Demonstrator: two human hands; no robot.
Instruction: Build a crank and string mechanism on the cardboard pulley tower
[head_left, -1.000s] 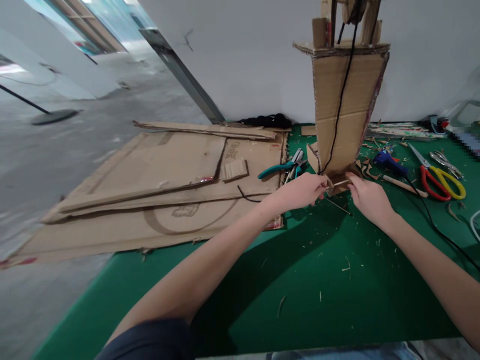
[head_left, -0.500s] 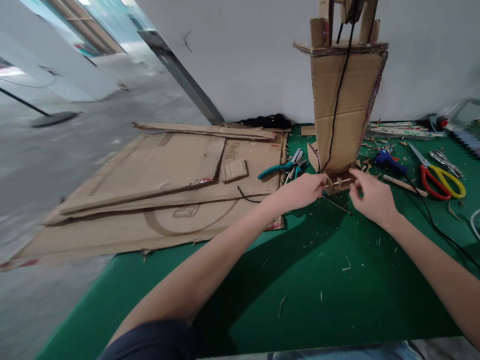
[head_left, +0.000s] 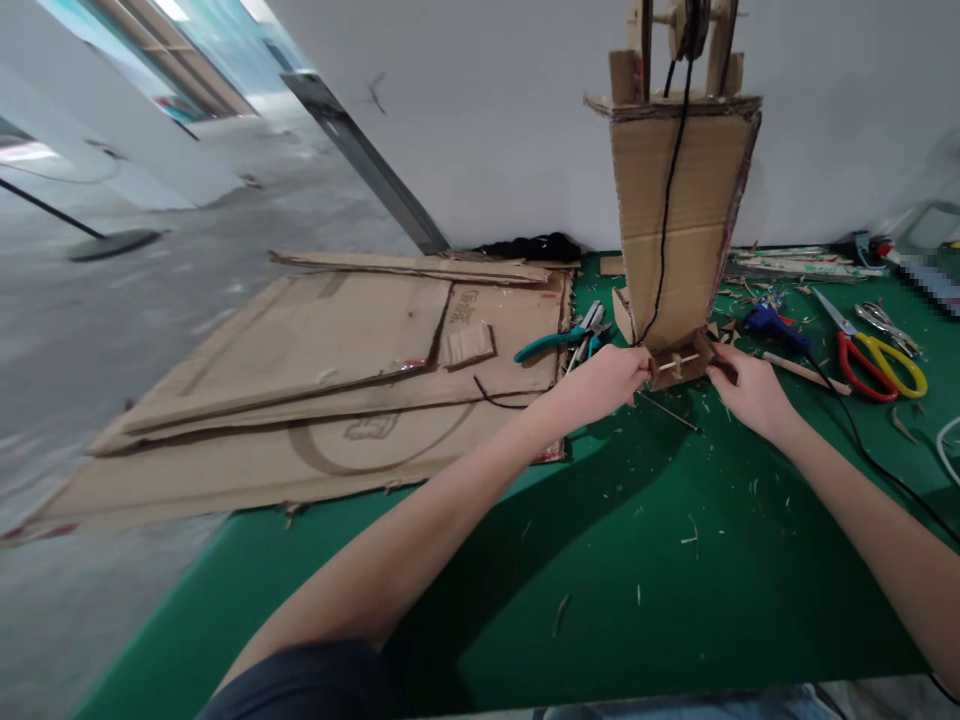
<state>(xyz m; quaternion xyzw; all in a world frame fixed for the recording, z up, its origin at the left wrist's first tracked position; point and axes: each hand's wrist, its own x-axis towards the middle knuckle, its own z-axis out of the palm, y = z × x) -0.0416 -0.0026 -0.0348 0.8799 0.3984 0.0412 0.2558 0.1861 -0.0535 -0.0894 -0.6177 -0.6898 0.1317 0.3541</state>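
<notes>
A tall cardboard tower stands on the green table, with a cardboard pulley wheel between uprights at its top. From the wheel a black cord runs down the front towards the left side of the base. At the foot is a small open cardboard box with a thin wooden stick across it. My left hand is closed at the box's left wall; its fingertips are partly hidden. On the opposite side, my right hand grips the right wall between thumb and fingers.
Flat cardboard sheets lie at the left, with teal-handled pliers at their edge. To the right are a blue glue gun, red-and-yellow scissors and cardboard scraps. A thin rod lies before the box.
My right hand has shifted from the stick's right end to the outside of the box's right wall. The left hand stays at the left wall; the view has shifted slightly.
</notes>
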